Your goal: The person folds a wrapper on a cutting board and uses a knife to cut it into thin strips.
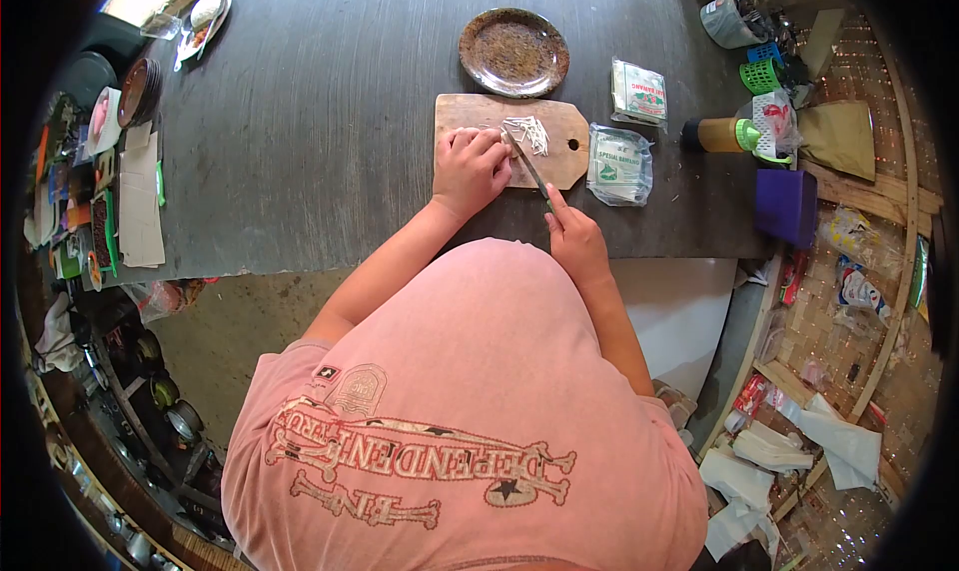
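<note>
1. In the head view, a dark table [330, 121] runs across the upper part, with a woven wall [799, 316] along the right side.
2. A wooden cutting board [571, 126] lies flat near the table's front edge. Thin white strips [534, 134] sit in a loose pile on it, beside the blade.
3. The left hand [472, 168] is on the board's left part, its fingers bent and close together by the blade. What lies under them is mostly hidden, so I cannot tell whether they grip anything.
4. The right hand [577, 239] has its fingers closed around the handle of a knife [527, 164]; the blade slants over the board toward the left fingertips.
5. A brown speckled plate [514, 53] is just beyond the board. Two plastic-wrapped packets are to the right: the near packet [619, 168] beside the board, the far packet [639, 93] behind it.
6. Farther right are a bottle [717, 134] with a green top and a purple container [785, 206].
</note>
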The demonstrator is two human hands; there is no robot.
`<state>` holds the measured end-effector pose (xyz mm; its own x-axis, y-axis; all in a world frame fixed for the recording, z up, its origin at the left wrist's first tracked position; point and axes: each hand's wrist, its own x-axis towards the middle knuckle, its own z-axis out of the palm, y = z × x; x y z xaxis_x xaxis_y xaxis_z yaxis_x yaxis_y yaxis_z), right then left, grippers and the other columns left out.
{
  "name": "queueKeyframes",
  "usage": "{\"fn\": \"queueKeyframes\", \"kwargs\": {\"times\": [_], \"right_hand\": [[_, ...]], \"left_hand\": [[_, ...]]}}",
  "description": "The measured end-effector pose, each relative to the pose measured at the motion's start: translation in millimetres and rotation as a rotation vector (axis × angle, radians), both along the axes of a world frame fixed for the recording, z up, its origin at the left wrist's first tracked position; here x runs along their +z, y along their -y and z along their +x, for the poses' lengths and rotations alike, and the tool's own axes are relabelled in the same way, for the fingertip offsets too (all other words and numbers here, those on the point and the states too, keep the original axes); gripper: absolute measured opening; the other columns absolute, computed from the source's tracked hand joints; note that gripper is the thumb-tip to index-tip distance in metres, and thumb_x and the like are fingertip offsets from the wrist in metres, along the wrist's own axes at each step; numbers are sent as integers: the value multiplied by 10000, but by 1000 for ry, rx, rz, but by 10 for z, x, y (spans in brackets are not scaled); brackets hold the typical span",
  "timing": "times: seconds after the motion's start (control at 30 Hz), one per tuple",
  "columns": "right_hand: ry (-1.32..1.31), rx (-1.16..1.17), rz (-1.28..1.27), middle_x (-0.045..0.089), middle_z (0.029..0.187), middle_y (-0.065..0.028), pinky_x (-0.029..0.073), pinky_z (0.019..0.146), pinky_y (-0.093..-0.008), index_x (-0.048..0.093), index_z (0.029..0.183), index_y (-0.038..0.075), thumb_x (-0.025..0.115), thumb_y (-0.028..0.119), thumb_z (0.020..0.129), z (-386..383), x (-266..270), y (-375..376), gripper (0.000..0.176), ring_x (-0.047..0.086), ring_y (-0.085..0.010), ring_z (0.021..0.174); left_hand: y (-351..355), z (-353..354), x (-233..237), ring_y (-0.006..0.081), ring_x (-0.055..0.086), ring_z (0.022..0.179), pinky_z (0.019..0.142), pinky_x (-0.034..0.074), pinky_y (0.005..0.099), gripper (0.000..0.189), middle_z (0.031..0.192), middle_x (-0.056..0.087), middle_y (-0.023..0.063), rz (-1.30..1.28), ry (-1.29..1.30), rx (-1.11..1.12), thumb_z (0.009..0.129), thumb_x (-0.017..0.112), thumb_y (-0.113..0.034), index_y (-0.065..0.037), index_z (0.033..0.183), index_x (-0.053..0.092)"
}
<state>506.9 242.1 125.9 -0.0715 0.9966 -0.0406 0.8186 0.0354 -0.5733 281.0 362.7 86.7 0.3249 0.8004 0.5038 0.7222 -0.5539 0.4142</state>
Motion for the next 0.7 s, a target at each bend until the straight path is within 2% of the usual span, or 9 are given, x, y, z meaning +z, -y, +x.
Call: {"fn": "queueKeyframes", "kwargs": {"times": [0.47,0.53,0.7], "right_hand": [[-17,7,7,686,882,-205,546,737,-525,603,1625,176,725,109,1047,1,15,-7,595,682,-432,790],[0,14,5,699,893,-173,577,728,-549,598,1625,218,717,169,1052,1,9,-5,588,710,-424,799],[-3,16,16,698,893,-173,577,725,-547,596,1627,222,719,165,1051,10,-4,-10,592,710,-423,795]], "left_hand": [[4,7,3,216,665,1173,1077,462,462,103,1165,728,-36,-2,8,3,883,808,-227,-189,975,784],[4,1,9,216,664,1172,1073,462,462,102,1165,727,-37,-2,-2,0,881,809,-227,-192,974,784],[-1,4,-2,215,665,1168,1069,462,464,103,1163,726,-37,-4,1,-4,877,809,-224,-194,971,779]]}}
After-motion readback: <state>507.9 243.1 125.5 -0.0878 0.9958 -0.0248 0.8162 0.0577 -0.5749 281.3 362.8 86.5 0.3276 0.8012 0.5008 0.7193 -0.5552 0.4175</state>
